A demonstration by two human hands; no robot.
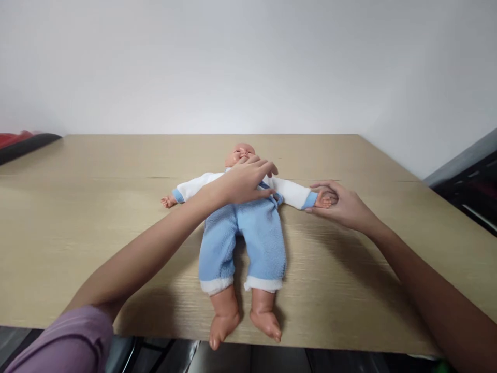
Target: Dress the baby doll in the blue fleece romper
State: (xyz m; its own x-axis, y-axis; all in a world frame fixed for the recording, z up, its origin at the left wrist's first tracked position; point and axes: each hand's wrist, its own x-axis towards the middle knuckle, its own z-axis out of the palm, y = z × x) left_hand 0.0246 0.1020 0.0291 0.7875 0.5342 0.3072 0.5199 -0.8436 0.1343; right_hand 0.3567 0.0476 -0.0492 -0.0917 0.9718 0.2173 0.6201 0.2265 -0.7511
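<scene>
A baby doll (pixel 248 233) in a blue fleece romper with white sleeves lies face up on the wooden table (pixel 97 217), arms spread, feet at the near edge. My left hand (pixel 244 178) rests flat on the doll's chest just below its chin, fingers stretched out. My right hand (pixel 339 204) is curled around the doll's small hand at the end of its outstretched arm on the right.
A white wall stands behind the table. A dark and red object (pixel 23 142) lies at the table's far left edge. Dark furniture (pixel 469 176) sits to the right of the table. The floor shows below the near edge.
</scene>
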